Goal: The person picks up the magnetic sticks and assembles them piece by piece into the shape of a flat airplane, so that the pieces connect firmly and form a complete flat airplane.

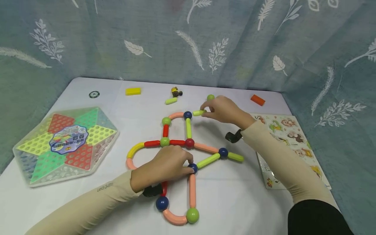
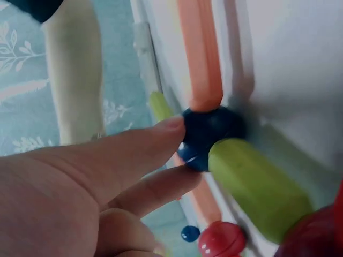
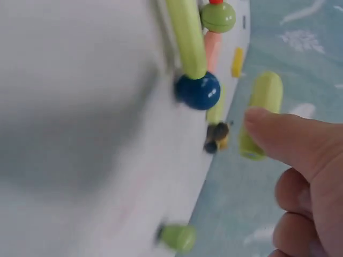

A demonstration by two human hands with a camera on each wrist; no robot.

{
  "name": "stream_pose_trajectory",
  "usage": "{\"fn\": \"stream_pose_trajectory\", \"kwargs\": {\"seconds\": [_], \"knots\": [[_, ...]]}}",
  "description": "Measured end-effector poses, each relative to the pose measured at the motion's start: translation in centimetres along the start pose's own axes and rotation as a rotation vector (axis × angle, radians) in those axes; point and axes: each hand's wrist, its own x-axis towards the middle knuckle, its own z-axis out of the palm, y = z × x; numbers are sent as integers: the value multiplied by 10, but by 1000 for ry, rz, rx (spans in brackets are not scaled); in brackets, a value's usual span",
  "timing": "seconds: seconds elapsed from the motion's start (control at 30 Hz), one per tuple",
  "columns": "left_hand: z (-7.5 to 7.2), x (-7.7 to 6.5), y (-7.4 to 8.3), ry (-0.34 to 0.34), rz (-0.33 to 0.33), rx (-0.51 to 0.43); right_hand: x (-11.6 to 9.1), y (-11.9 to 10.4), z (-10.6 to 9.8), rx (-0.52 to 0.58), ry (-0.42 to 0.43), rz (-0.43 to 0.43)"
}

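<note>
My left hand (image 1: 165,163) pinches a blue ball (image 2: 206,136) between thumb and finger; a pink rod (image 1: 192,191) and a light-green rod (image 1: 208,161) join it. This ball belongs to a figure of coloured magnetic rods and balls lying on the table. In my right hand (image 1: 221,109) a short light-green rod (image 3: 266,96) is pinched, raised above the table in the right wrist view. Close to its left end in the head view is another blue ball (image 1: 187,115), topping an upright light-green rod (image 1: 188,128). My left hand hides some of the figure's middle.
A Chinese checkers board (image 1: 69,143) lies at left, a sticker sheet (image 1: 289,137) at right. Along the back are a yellow block (image 1: 133,91), a small bee-like toy (image 1: 175,92), a loose green rod (image 1: 171,101), a green ball (image 1: 210,97) and an orange block (image 1: 258,100).
</note>
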Motion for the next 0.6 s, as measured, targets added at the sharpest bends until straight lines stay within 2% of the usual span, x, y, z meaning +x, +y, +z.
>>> {"fn": "stream_pose_trajectory", "kwargs": {"seconds": [0.17, 0.33, 0.4, 0.47, 0.6], "knots": [[-6, 9, 0, -52, 26, 13, -77, 17, 11, 56, 3, 112], [-9, 30, 3, -29, 100, 3, -134, 27, 29, 95, 39, 189], [-9, 42, 7, 1, 143, -4, -150, 28, 34, 91, 56, 202], [-10, 54, 8, 38, 170, -5, -157, 26, 38, 70, 69, 198], [-7, 79, 12, 69, 185, 14, -166, 21, 45, 39, 86, 190]]}}
